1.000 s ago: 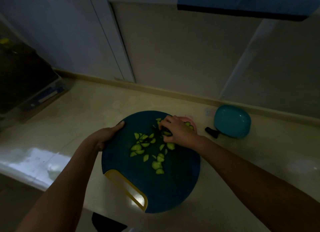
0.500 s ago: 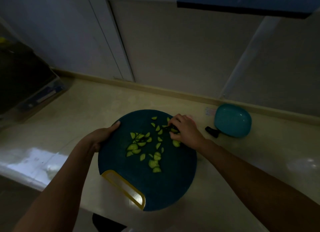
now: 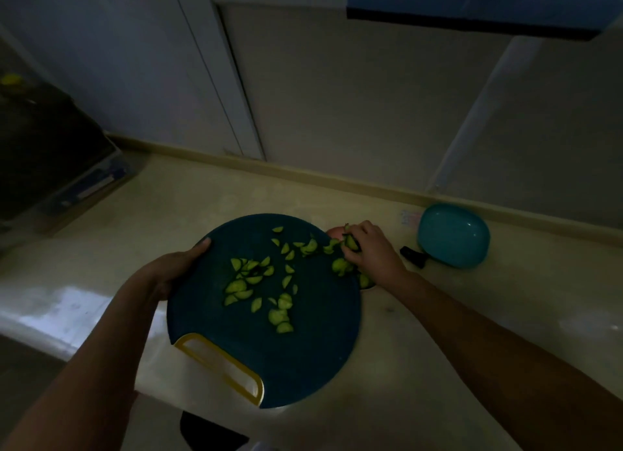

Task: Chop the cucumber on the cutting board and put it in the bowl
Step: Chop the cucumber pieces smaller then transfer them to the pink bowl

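Note:
A round dark-teal cutting board point(image 3: 256, 356) with a yellow handle slot lies on the counter, with several pale green cucumber pieces point(image 3: 242, 284) scattered across it. My left hand point(image 3: 175, 268) grips the board's left edge, thumb on top. My right hand point(image 3: 371, 253) is at the board's far right edge, its fingers curled over a clump of cucumber pieces point(image 3: 340, 265). Just beyond that edge a sliver of the pink bowl point(image 3: 335, 231) shows; the rest is hidden behind the board and my hand.
A teal rounded object point(image 3: 453, 235) with a short black handle point(image 3: 413, 255) lies on the beige counter point(image 3: 472, 332) to the right. A dark box-like appliance point(image 3: 50, 154) stands at the far left. The wall runs along the back; the counter's front edge is near my left forearm.
My right hand has moved right, from the middle of the board to its far right edge, dragging cucumber pieces toward the pink bowl. My left hand keeps its hold on the board.

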Available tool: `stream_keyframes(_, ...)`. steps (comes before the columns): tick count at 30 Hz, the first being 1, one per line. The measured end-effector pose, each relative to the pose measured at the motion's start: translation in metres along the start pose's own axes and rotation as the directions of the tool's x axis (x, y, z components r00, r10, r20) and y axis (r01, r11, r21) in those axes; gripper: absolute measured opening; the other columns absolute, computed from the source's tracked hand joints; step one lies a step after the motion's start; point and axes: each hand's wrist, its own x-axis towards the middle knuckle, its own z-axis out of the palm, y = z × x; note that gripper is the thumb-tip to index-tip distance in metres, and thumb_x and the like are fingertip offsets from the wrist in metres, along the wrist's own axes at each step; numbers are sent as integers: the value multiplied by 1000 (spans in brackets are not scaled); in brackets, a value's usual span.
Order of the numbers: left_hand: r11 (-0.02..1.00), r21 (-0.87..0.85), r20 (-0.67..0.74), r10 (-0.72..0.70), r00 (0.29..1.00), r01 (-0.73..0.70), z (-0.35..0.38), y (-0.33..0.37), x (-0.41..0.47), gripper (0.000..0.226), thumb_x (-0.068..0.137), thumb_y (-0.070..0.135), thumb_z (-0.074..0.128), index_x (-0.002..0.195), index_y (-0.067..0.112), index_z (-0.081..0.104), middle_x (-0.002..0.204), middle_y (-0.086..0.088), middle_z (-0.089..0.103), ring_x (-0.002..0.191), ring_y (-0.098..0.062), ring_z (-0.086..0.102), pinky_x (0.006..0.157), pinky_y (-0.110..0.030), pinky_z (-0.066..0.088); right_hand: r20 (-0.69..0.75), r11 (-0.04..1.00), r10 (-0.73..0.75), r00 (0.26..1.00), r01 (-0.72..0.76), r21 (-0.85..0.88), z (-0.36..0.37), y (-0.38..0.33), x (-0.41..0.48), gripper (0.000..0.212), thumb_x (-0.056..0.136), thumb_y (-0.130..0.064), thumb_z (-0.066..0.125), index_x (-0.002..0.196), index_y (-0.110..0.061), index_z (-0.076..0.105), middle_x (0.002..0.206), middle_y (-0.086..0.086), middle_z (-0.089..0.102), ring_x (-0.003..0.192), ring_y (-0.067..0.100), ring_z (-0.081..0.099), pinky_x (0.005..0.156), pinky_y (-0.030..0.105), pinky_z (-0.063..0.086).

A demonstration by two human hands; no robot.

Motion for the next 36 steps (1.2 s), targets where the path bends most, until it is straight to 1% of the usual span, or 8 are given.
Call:
stream_keyframes(7, 999, -12, -47, 34, 998, -35, -17, -6, -9, 46, 93, 47, 41, 94, 4, 58, 68, -12, 71, 58, -25, 69, 61, -39, 54, 170, 999, -50, 984, 50, 6, -12, 5, 1, 31, 90, -27, 58, 118, -12, 61, 113, 11, 60, 103, 27, 54, 81, 26, 36)
stream_keyframes(14, 997, 2, -36, 77, 996, -77, -34, -6, -19, 48, 93, 48, 40, 99, 5, 58, 79, -15, 72, 68, -27, 70, 62, -36, 55, 343, 996, -47, 938, 69, -51, -38, -2, -2, 26, 94, -25, 51, 115, -14, 65, 111, 7, 65, 95, 17, 57, 66, 23, 32)
stream_keyframes(17, 995, -48, -35, 90, 995, -91, -41, -3, -22, 51, 90, 51, 42, 105, 6, 59, 92, -18, 71, 87, -33, 64, 79, -43, 49, 337, 997, -43, 941, 61, -43, -44, -6, -2, 26, 94, -15, 50, 116, -15, 65, 121, 6, 62, 105, 19, 57, 74, 19, 35)
stream_keyframes(22, 993, -22, -28, 113, 993, -113, -45, 7, -28, 48, 93, 50, 38, 102, 8, 59, 83, -13, 73, 82, -30, 66, 75, -41, 49, 102, 983, 6, 995, -24, 183, -54, -14, 5, 20, 87, -6, 57, 102, -11, 70, 107, 6, 69, 101, 18, 62, 78, 16, 40)
stream_keyframes(25, 993, -2, 7, 115, 993, -115, -45, 13, -28, 48, 93, 50, 36, 104, 9, 58, 83, -12, 73, 74, -28, 70, 68, -37, 54, 211, 864, 71, 975, -166, 475, -64, -35, 12, 22, 91, -19, 57, 111, -12, 65, 111, 5, 66, 98, 11, 61, 83, 18, 47)
stream_keyframes(29, 993, -9, 60, 115, 992, -114, -33, 23, -24, 49, 93, 50, 35, 104, 9, 59, 83, -12, 73, 72, -24, 71, 58, -35, 59, 569, 635, 105, 815, -496, 593, -68, -51, 12, 25, 95, -9, 47, 118, -16, 54, 110, 6, 62, 97, 16, 60, 77, 24, 53)
stream_keyframes(32, 994, -31, 109, 104, 989, -101, -25, 28, -19, 52, 93, 52, 34, 103, 7, 59, 86, -13, 73, 73, -25, 71, 59, -36, 59, 585, 337, 72, 808, -571, 748, -70, -43, 10, 22, 94, -4, 46, 111, -9, 60, 107, 11, 66, 93, 22, 63, 80, 34, 55)
stream_keyframes(36, 996, -1, 157, 88, 984, -89, -16, 37, -12, 55, 91, 55, 34, 107, 8, 58, 89, -13, 73, 77, -26, 71, 60, -37, 59, 545, 270, 200, 814, -581, 768, -66, -36, 11, 21, 94, -15, 50, 109, -6, 62, 93, 8, 69, 80, 20, 65, 74, 33, 56)
